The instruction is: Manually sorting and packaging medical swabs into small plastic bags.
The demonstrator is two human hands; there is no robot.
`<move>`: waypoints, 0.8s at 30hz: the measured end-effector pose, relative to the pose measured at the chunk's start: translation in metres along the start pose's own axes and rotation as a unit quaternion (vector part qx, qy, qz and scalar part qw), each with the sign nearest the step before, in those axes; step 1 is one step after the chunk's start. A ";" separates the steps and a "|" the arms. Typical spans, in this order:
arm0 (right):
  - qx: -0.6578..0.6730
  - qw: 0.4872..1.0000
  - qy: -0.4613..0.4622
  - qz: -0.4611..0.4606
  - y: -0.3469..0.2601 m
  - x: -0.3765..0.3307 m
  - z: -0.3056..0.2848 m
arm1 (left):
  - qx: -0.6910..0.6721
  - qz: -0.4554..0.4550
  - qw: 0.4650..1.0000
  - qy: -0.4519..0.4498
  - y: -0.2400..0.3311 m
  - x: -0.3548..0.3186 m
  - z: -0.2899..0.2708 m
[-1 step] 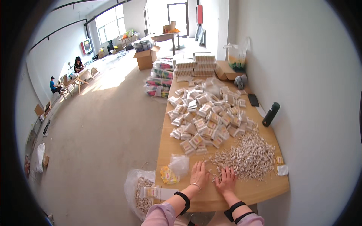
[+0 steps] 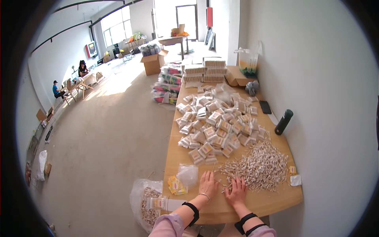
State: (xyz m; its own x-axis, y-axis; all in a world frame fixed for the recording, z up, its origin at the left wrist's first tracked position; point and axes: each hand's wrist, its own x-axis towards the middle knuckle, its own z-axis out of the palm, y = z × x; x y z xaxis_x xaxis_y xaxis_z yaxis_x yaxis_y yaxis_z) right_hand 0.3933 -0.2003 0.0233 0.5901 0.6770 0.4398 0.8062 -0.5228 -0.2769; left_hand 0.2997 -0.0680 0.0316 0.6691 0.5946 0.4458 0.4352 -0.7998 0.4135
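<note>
Head view: left hand point(image 2: 207, 184) fingertips hidden among sticks point(image 2: 258, 166).

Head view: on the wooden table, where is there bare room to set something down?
Bare wood shows along the table's near edge below the pile of thin white sticks, on the left strip beside the small packets, and by the wall between the dark bottle and the sticks. The middle and far end are crowded. Left hand and right hand rest flat near the sticks.
</note>
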 end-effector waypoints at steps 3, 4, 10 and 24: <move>0.002 1.000 -0.024 0.011 -0.005 0.002 -0.006 | -0.006 -0.026 1.000 -0.010 -0.009 0.011 0.003; 0.003 1.000 -0.019 0.008 -0.004 0.003 -0.006 | -0.019 -0.024 0.999 -0.020 -0.013 0.016 0.003; -0.011 0.999 -0.035 0.014 -0.002 0.004 -0.004 | -0.056 -0.062 0.994 -0.075 -0.021 0.024 0.007; -0.014 1.000 -0.019 0.012 -0.002 0.000 -0.002 | -0.137 -0.039 0.987 -0.078 -0.026 -0.027 -0.009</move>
State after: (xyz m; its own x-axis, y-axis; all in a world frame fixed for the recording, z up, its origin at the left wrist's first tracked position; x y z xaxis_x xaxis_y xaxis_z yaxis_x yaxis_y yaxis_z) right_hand 0.3918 -0.2002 0.0259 0.6112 0.6826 0.4005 0.7904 -0.5529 -0.2638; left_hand 0.2647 -0.0627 0.0159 0.7336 0.6167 0.2856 0.3246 -0.6871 0.6500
